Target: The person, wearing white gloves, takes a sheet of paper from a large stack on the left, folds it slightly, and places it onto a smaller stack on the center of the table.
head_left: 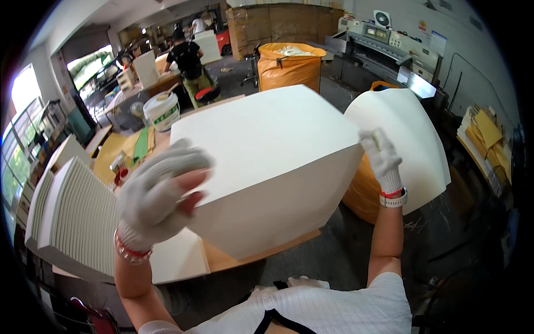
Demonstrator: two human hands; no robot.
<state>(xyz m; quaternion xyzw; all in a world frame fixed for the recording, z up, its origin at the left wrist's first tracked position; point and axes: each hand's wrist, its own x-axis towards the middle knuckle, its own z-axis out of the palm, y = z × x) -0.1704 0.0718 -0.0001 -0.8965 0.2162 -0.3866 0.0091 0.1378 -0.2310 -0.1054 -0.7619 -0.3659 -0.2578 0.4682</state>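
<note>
A tall stack of large white sheets (267, 131), or one thick white block, stands before me; I cannot tell which. My left hand (158, 192), in a white knit glove with bare fingertips, is at its near left corner. Its thumb and fingers are bent but apart, with nothing visible between them. By the right corner is my gloved right hand (382, 156), slightly blurred, its fingers stretched upward and apart. Beyond this hand, a big curved white sheet (409, 139) leans over an orange bag (364, 195), partly hiding it.
White folded stacks (75, 217) lean at the left of the wooden board (261, 257). Behind them stands a white bucket (162, 111). Farther off are a full orange bag (289, 69), a person in black (187, 61) and a large machine (384, 44). Yellow papers (489, 133) lie far right.
</note>
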